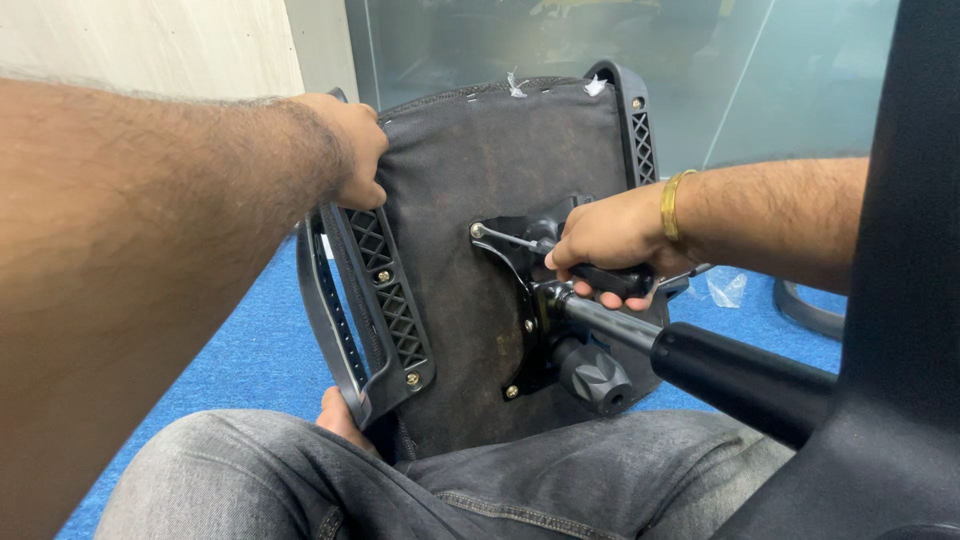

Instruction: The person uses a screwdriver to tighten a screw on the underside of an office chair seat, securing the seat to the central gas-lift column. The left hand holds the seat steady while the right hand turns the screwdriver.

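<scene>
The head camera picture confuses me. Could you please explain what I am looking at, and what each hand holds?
The camera sits on a person's head and looks down at their lap. An upturned office chair seat rests against their grey jeans, underside facing them. The left hand grips the seat's upper edge beside a black armrest bracket. The right hand, with a gold bangle, holds a black lever on the metal mechanism plate. The gas cylinder points toward the camera. Below is blue carpet.
</scene>
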